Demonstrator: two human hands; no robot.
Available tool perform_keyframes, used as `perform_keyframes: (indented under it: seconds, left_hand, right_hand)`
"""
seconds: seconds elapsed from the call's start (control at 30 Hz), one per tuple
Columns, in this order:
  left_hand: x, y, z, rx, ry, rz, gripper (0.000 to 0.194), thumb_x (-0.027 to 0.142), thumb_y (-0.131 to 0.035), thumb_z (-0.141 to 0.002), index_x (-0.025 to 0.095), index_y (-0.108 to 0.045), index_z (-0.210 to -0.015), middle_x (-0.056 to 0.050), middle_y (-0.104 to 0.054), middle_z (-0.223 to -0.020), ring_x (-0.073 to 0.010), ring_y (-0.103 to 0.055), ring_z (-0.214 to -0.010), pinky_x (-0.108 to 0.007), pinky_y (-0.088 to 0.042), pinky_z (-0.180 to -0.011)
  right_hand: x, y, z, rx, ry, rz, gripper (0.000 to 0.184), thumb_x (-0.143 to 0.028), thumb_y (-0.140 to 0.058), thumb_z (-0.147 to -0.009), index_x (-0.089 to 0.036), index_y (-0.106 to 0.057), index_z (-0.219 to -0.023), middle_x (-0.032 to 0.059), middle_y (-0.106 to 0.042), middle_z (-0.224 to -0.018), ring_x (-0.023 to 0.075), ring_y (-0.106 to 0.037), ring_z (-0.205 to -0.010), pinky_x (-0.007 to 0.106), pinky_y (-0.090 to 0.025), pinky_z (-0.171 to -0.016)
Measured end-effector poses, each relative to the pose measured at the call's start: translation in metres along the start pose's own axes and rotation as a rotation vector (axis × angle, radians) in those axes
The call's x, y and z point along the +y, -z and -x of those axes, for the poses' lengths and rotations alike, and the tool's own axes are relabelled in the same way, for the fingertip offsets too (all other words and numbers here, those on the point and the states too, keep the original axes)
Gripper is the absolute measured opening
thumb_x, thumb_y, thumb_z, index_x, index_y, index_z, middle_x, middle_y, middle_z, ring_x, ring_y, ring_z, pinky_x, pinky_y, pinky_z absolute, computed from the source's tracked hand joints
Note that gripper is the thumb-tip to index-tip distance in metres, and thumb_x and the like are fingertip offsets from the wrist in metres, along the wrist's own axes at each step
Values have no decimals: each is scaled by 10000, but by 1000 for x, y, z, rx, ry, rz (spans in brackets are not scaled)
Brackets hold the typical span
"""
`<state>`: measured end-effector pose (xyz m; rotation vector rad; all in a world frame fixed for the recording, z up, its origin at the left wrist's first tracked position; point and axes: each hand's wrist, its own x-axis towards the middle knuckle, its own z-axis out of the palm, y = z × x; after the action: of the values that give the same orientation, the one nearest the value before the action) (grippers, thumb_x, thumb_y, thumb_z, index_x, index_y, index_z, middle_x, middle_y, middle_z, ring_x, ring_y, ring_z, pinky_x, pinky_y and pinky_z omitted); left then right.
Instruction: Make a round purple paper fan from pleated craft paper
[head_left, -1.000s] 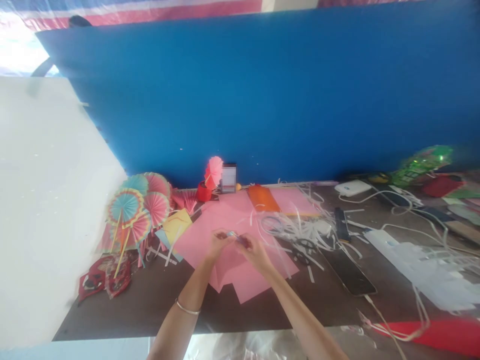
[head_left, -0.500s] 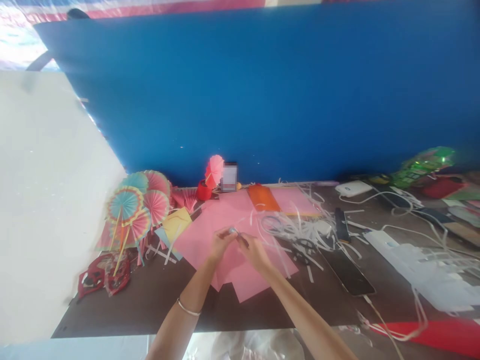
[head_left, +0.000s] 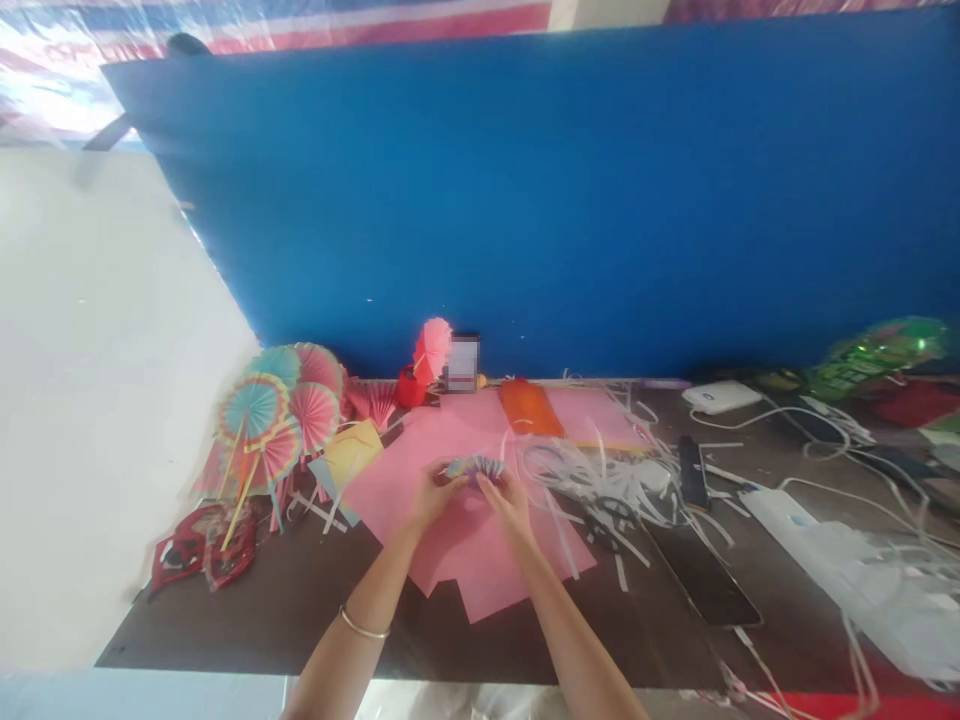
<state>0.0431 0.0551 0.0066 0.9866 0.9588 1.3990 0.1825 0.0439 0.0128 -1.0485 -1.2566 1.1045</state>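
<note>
Over the pink paper sheets point(head_left: 484, 585), my left hand point(head_left: 435, 494) and my right hand point(head_left: 508, 498) are close together, fingers closed on a small pleated paper piece point(head_left: 484, 465). Its folds look whitish and bluish, spread out between the two hands; the lower part is hidden by my fingers. A bangle is on my left wrist. Just right of my hands lies a tangle of white paper strips point(head_left: 581, 470). An orange sheet point(head_left: 531, 408) lies behind them, and a yellow sheet point(head_left: 352, 452) is to the left.
Several finished paper fans point(head_left: 255, 408) stand at the left, with red-rimmed glasses point(head_left: 180, 553) in front. A pink fan point(head_left: 433, 350) rises from a red pot point(head_left: 410, 388) at the back. To the right are a phone point(head_left: 705, 575), a white power bank point(head_left: 721, 397) and cables. A blue panel point(head_left: 525, 200) stands behind.
My hands have moved slightly apart, and the pleated paper between them now shows spread open, where before it was bunched small at my fingertips. The view has shifted a little.
</note>
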Motion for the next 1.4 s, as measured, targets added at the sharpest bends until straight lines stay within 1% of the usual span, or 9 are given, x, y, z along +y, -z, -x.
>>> perform_keyframes:
  seconds: [0.1, 0.2, 0.33, 0.53, 0.73, 0.9, 1.07, 1.27, 1.4]
  left_hand:
    - [4, 0, 0, 91, 34, 61, 412, 175, -785, -528, 157, -644, -915, -65, -676, -853, -198, -619, -794, -326, -472, -761]
    - [15, -4, 3, 160, 45, 99, 360, 222, -787, -529, 132, -653, -851, -67, -677, -818, -196, -622, -779, -325, -477, -759]
    - [26, -9, 8, 252, 102, 118, 332, 282, -779, -549, 112, -661, -809, -60, -675, -766, -195, -624, -757, -337, -490, -755]
    - [11, -12, 8, 335, 158, 426, 255, 249, -772, -574, 135, -607, -732, -21, -658, -757, -157, -640, -817, -301, -481, -840]
    - [0, -16, 11, 291, 272, 549, 157, 173, -714, -630, 151, -604, -740, -30, -666, -771, -155, -645, -833, -258, -506, -790]
    - [7, -8, 10, 206, 155, 238, 292, 243, -713, -613, 169, -592, -868, -8, -648, -791, -174, -636, -791, -332, -510, -776]
    - [21, -2, 7, 221, -45, -207, 352, 293, -701, -646, 157, -618, -960, -102, -642, -969, -233, -604, -916, -371, -476, -820]
    - [21, -3, 8, 113, -94, -305, 236, 316, -703, -634, 165, -660, -811, -71, -674, -815, -215, -627, -796, -344, -497, -734]
    - [18, 0, 11, -71, -85, -312, 208, 302, -713, -632, 180, -666, -793, -60, -681, -800, -199, -630, -763, -321, -500, -722]
  right_hand:
    - [1, 5, -2, 90, -47, -124, 280, -419, -660, -726, -189, -659, -886, 61, -666, -863, 230, -610, -814, 357, -496, -742]
    - [5, 11, -3, 208, -123, -182, 277, -407, -706, -676, -173, -657, -816, 37, -655, -746, 202, -608, -708, 326, -497, -670]
    - [8, 14, -4, 221, -192, -311, 294, -385, -728, -647, -171, -638, -827, 10, -629, -699, 166, -597, -638, 289, -492, -620]
    - [9, 5, -4, 219, -194, -508, 217, -311, -745, -626, -193, -620, -759, 16, -640, -775, 177, -621, -737, 305, -514, -701]
    - [13, 4, -6, 233, -214, -594, 158, -304, -708, -632, -211, -581, -628, -7, -628, -681, 170, -628, -709, 300, -524, -698]
    - [10, 12, -4, 237, -199, -396, 163, -308, -690, -654, -191, -621, -744, 16, -644, -724, 190, -620, -706, 305, -508, -654]
    - [7, 16, 0, 83, -70, -39, 302, -346, -656, -695, -166, -615, -934, 64, -649, -835, 241, -612, -779, 371, -495, -698]
    - [0, 26, 3, 201, 344, 442, 495, -330, -646, -723, -197, -510, -1180, 125, -532, -1191, 297, -473, -1123, 498, -358, -957]
    - [-5, 23, 5, 13, 349, 422, 388, -326, -629, -751, -210, -561, -1115, 101, -587, -1122, 269, -516, -1078, 461, -400, -929]
